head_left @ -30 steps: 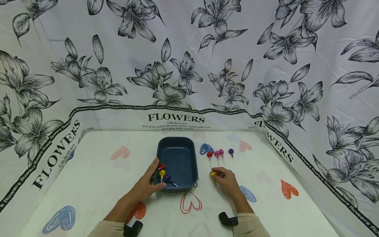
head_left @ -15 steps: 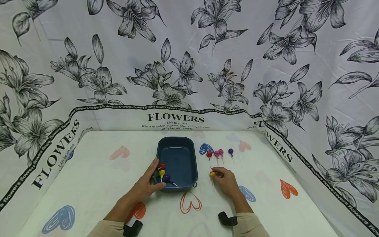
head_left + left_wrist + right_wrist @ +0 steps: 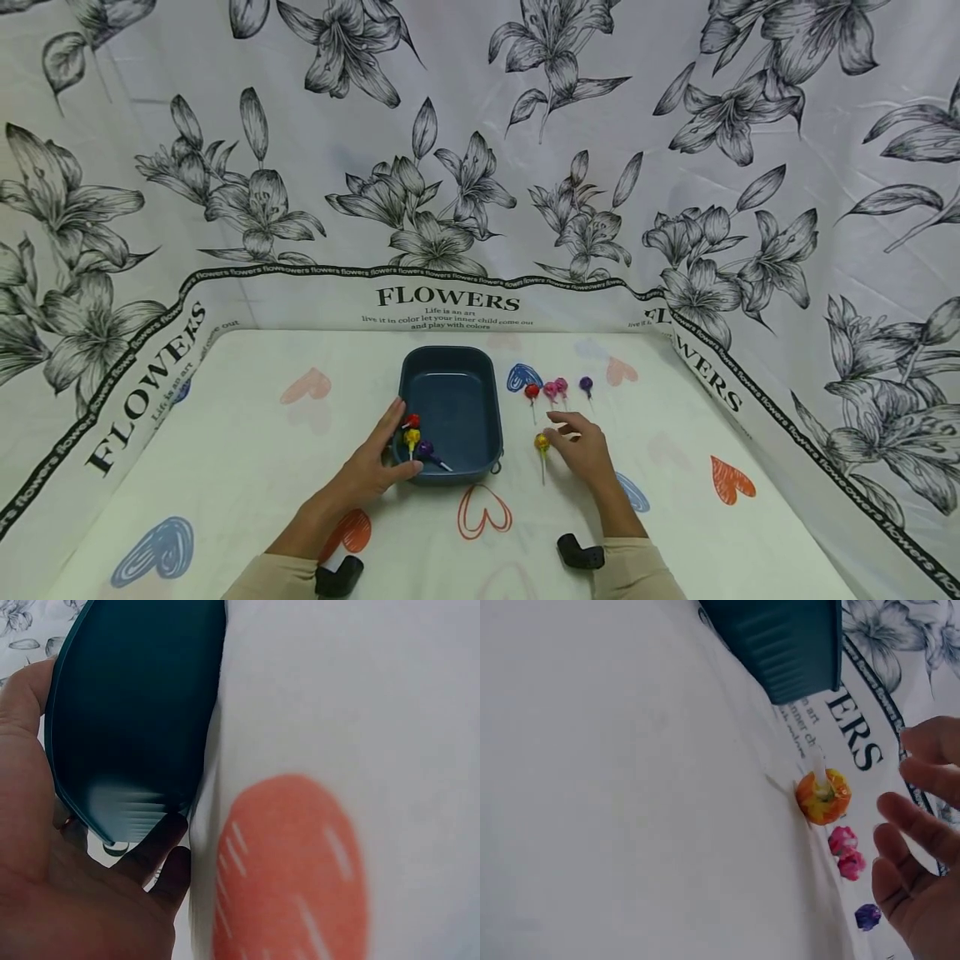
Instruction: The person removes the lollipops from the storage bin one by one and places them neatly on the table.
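Observation:
My left hand grips the near left corner of a dark blue rectangular tub, its fingers along the left wall and its thumb at the near side. In the left wrist view the fingers lie against the tub's outer wall. Inside the tub are a red lollipop, a yellow one and a purple one. My right hand holds nothing, its fingers loosely spread just right of a yellow-orange lollipop on the cloth. The right wrist view shows a gap between that lollipop and the fingers.
Behind my right hand lie a red lollipop, two pink lollipops and a purple lollipop, sticks toward me. A white cloth with printed hearts covers the table. A flower-printed curtain stands behind and at both sides.
My right hand has let go of the yellow lollipop and shifted slightly right and away from me, fingers now spread. The left hand and the tub stay as they were.

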{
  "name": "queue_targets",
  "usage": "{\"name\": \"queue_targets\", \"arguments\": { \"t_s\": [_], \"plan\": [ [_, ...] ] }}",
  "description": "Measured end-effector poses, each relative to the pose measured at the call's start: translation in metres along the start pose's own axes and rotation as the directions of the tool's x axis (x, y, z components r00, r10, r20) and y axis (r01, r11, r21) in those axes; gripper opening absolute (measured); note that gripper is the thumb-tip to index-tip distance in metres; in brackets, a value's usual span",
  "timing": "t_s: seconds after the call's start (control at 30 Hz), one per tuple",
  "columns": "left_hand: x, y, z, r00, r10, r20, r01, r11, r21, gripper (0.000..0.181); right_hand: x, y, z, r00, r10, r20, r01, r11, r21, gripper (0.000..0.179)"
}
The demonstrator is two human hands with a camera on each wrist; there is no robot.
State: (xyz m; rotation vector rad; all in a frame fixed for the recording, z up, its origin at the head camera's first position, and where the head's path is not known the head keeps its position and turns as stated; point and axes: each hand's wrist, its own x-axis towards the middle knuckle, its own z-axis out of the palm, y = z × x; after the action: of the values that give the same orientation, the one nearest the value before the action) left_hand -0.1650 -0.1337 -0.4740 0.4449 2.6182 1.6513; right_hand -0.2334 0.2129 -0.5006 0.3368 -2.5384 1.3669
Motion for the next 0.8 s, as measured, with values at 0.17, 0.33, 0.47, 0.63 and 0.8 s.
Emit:
{"name": "queue_targets", "arguments": {
  "t_s": [0.17,0.33,0.47,0.63,0.8],
  "plan": [
    [0.006,-0.021,0.004,1.0,0.0,-0.003,0.0,0.999,0.039,0.088,0.003,-0.022,-0.023,0.996,-0.078,-0.035,0.078,0.997,-0.007,0.029],
    [0.005,-0.018,0.003,1.0,0.007,-0.003,-0.007,1.0,0.016,0.087,0.006,-0.055,-0.05,0.991,-0.128,-0.027,0.128,0.992,0.019,0.032],
    [0.001,-0.005,0.001,1.0,0.015,-0.004,-0.015,1.0,-0.018,0.086,0.005,-0.078,-0.069,0.976,-0.215,-0.021,0.215,0.975,0.052,0.034],
    [0.004,-0.017,0.002,1.0,0.003,0.002,-0.004,0.999,0.036,0.088,-0.002,-0.114,-0.083,0.926,-0.372,-0.068,0.378,0.915,0.144,0.038],
    [0.007,-0.028,0.004,1.0,-0.019,-0.003,0.019,0.999,0.033,0.089,-0.011,-0.148,-0.09,0.867,-0.482,-0.126,0.498,0.842,0.207,0.039]
  ]
}}
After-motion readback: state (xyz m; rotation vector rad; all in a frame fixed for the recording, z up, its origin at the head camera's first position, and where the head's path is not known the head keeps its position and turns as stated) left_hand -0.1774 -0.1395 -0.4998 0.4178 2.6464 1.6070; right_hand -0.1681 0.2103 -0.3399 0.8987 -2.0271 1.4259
